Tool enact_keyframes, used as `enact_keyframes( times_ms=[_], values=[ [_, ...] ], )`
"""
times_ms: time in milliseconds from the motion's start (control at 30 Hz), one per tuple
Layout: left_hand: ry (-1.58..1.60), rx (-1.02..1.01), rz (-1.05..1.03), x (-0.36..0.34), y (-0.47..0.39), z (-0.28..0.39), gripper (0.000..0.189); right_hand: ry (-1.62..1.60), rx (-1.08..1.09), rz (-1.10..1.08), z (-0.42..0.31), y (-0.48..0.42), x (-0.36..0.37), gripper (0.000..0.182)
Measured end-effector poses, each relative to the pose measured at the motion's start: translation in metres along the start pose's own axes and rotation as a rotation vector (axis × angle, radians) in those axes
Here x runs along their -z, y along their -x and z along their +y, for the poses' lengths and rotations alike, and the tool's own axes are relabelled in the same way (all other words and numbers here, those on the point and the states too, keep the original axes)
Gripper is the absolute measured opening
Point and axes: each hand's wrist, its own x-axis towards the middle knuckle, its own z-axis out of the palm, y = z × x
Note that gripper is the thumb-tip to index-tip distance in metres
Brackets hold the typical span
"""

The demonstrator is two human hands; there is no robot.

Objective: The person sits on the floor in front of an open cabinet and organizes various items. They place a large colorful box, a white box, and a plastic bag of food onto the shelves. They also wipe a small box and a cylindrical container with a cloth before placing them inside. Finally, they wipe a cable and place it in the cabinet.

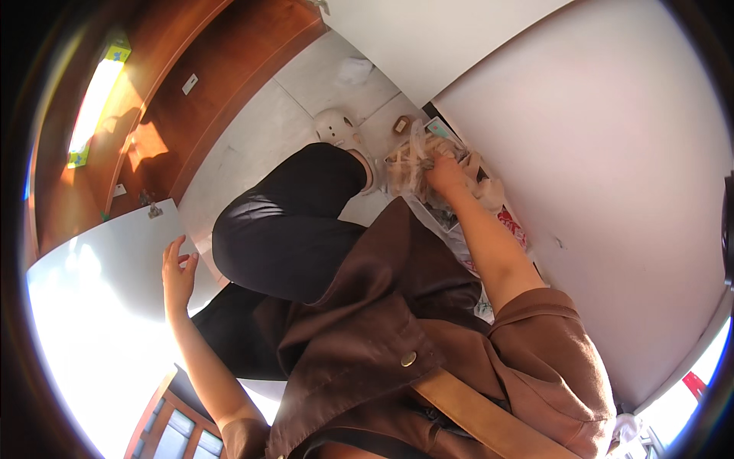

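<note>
My right hand (447, 175) reaches down into a clear plastic container (398, 178) beside the white wall. Crumpled beige bags (487, 192) and other plastic wrapping lie around its fingers. The fingertips are partly hidden there, so whether they grip anything is unclear. On the other side, my left hand (179, 275) is raised with nothing in it, fingers bent and apart. A white board with a metal clip (155, 210) shows just beyond that hand.
A small brown object (401, 124) lies on the tiled floor (241, 137) near my beige clog (335, 129). Red-printed packaging (512, 228) is wedged along the wall (602, 172). Wooden furniture (229, 63) at upper left carries a yellow-green box (117, 53). A white panel (447, 40) juts in above.
</note>
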Motion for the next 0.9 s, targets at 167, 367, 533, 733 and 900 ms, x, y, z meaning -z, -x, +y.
enact_keyframes(
  times_ms=[167, 367, 533, 733, 900],
  values=[
    [0.015, 0.044, 0.019, -0.001, 0.004, -0.002, 0.041, -0.417, 0.028, -0.099, 0.035, 0.036, 0.085, 0.038],
    [0.026, -0.016, -0.013, -0.006, -0.009, -0.009, 0.042, -1.171, -0.235, -0.112, 0.077, 0.078, 0.125, 0.034],
    [0.023, -0.033, 0.007, -0.003, -0.015, 0.008, 0.042, -1.468, -0.277, -0.163, 0.070, 0.092, 0.132, 0.033],
    [0.067, -0.034, 0.038, 0.001, -0.003, 0.012, 0.042, -1.737, -0.171, -0.215, 0.044, 0.100, 0.134, 0.034],
    [0.072, -0.052, 0.075, 0.005, 0.005, 0.005, 0.043, -1.823, -0.162, -0.260, 0.030, 0.115, 0.146, 0.033]
  ],
)
